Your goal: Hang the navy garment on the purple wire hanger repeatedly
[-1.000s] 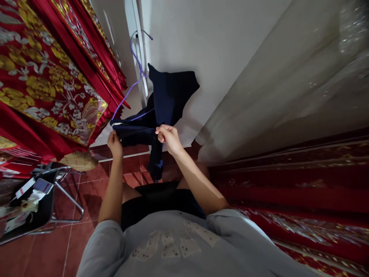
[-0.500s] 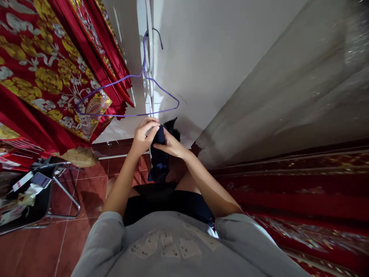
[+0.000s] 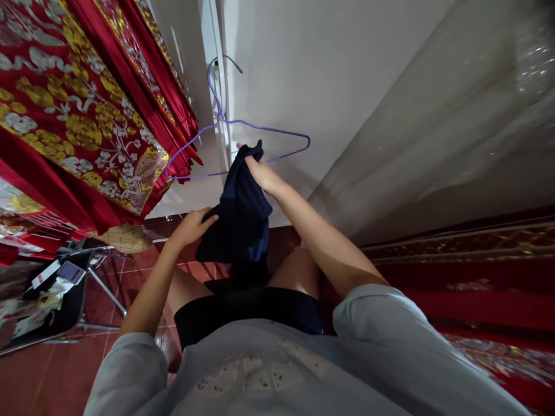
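Note:
A dark navy garment [image 3: 245,199] hangs in folds between my hands; its exact kind does not show. My right hand [image 3: 261,173] grips its upper end, thumb in front and other fingers mostly behind the cloth. Lower on the left, my left hand [image 3: 193,226] is closed on the garment's left edge, its fingertips partly covered by fabric. Just behind the cloth hangs a purple wire hanger [image 3: 260,127], tilted, with the garment's top overlapping its bottom bar. Nothing hangs on the hanger.
Red cloth with gold and silver flowers [image 3: 87,115] hangs at the left. Below it stands a black folding chair [image 3: 65,318] holding a phone [image 3: 71,273] and papers. A pale wall [image 3: 312,75] rises ahead, and a plastic-like sheet [image 3: 433,133] covers the right side.
The garment has been lifted and spread from a bunch. My right hand rose with its top, while my left hand moved down and left. The hanger has swung to the right.

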Motion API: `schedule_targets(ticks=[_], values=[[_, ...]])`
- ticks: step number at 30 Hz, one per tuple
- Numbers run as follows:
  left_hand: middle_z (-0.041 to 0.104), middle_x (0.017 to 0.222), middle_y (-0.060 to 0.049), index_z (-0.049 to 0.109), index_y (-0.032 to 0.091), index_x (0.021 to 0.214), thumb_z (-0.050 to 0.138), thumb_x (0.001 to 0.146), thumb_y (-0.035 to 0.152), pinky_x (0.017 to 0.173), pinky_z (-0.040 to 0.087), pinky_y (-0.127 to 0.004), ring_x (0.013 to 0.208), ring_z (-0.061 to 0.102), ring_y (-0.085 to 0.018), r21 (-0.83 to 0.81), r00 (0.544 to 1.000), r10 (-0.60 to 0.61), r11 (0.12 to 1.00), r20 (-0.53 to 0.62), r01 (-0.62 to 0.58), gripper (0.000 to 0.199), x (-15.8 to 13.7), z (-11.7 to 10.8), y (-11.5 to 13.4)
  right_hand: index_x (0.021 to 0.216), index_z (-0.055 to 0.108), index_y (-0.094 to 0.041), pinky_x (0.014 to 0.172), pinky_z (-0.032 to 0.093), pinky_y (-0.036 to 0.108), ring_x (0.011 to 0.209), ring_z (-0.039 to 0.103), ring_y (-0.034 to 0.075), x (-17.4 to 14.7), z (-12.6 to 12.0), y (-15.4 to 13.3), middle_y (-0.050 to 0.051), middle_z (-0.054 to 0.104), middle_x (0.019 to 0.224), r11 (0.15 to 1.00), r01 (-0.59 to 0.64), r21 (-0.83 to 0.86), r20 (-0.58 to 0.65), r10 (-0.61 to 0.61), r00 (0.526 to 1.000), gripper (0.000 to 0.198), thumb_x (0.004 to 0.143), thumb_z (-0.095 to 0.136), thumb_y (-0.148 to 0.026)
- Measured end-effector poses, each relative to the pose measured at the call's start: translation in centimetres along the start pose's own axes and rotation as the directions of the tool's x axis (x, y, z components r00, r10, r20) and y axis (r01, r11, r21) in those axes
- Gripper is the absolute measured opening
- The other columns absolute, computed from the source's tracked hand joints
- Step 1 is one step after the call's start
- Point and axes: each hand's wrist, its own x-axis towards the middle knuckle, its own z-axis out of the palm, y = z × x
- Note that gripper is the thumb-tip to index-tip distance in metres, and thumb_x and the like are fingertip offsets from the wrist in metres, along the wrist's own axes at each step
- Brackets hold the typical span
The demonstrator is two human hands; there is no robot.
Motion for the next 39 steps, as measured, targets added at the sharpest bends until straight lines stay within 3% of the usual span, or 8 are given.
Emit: schedule_targets(ticks=[3,8,17,21,25,30,33,39], values=[[0.066,0.075,-0.004,0.069,0.019,0.085,0.046,0.105,0.045,0.069,0.042,-0.029,0.070,0.061,-0.020,0.102,0.999,-0.026,0.994,-0.036,0.030,0.040,-1.3,-3.2,0.8,0.070,0.060,-0.019,0.072,0.049,0.031,0.074,0.060,0.020,0.4,1.3,2.6,0.005,0.062,0.070,0.984,-0.177,-0.012,-0.038,0.176,0.984,0.039,0.087,0.073,-0.053],[0.056,0.054,-0.002,0.056,0.020,0.057,0.060,0.094,0.048,0.055,0.031,-0.028,0.052,0.050,-0.018,0.208,0.961,-0.239,0.956,0.138,0.208,0.046,-3.1,-6.4,-0.2,0.051,0.043,-0.019,0.056,0.031,0.028,0.056,0.038,0.009,-1.1,-1.0,1.9,-0.003,0.041,0.056,0.963,-0.069,-0.260,-0.151,0.030,0.988,0.043,0.080,0.074,-0.020],[0.052,0.067,-0.005,0.052,0.019,0.069,0.050,0.095,0.039,0.067,0.038,-0.032,0.064,0.049,-0.020,0.332,0.959,0.035,0.941,-0.281,0.063,0.033,1.6,-8.7,3.1,0.050,0.034,-0.022,0.058,0.040,0.031,0.056,0.038,0.012,-3.9,-5.7,-1.2,-0.004,0.034,0.054,0.881,0.017,-0.473,-0.152,-0.101,0.983,0.047,0.075,0.074,-0.023],[0.041,0.054,-0.001,0.042,0.020,0.057,0.051,0.093,0.041,0.059,0.030,-0.030,0.054,0.039,-0.016,0.300,0.980,-0.198,0.933,-0.024,0.196,0.043,2.6,-8.3,2.8,0.054,0.034,-0.025,0.066,0.050,0.035,0.061,0.046,0.017,-4.3,-6.3,-0.9,-0.002,0.037,0.056,0.867,0.082,-0.491,-0.199,-0.203,0.959,0.042,0.073,0.071,-0.029],[0.040,0.052,0.001,0.046,0.020,0.054,0.054,0.089,0.053,0.055,0.029,-0.028,0.051,0.037,-0.014,0.124,0.886,-0.372,0.928,0.276,0.350,0.048,1.9,-7.8,0.5,0.062,0.049,-0.024,0.075,0.055,0.040,0.071,0.057,0.022,-3.9,-6.4,0.7,0.003,0.056,0.066,0.906,0.159,-0.393,-0.174,-0.243,0.954,0.021,0.074,0.064,-0.034],[0.054,0.065,-0.001,0.059,0.017,0.067,0.068,0.081,0.059,0.065,0.042,-0.027,0.064,0.050,-0.016,-0.194,0.972,-0.236,0.953,0.009,0.233,0.045,1.7,-8.8,-0.4,0.061,0.050,-0.023,0.074,0.055,0.040,0.069,0.058,0.021,-3.5,-5.3,2.2,0.003,0.059,0.067,0.930,0.122,-0.346,-0.165,-0.188,0.968,0.022,0.072,0.066,-0.034],[0.065,0.079,-0.005,0.066,0.016,0.084,0.065,0.089,0.055,0.074,0.050,-0.029,0.076,0.061,-0.019,-0.300,0.971,-0.160,0.949,-0.175,0.103,0.039,3.0,-8.9,0.1,0.061,0.051,-0.022,0.071,0.055,0.039,0.067,0.058,0.021,-4.3,-3.3,2.3,0.003,0.059,0.066,0.950,0.111,-0.293,-0.143,-0.158,0.977,0.025,0.076,0.066,-0.036],[0.071,0.110,-0.008,0.063,0.020,0.113,0.061,0.094,0.028,0.100,0.053,-0.036,0.106,0.069,-0.023,-0.062,0.894,0.167,0.976,-0.415,-0.210,0.021,6.9,-8.3,2.5,0.070,0.060,-0.022,0.076,0.057,0.040,0.079,0.067,0.025,-5.7,0.1,1.1,0.007,0.069,0.078,0.963,0.154,-0.222,-0.072,-0.173,0.982,0.024,0.085,0.062,-0.041]])
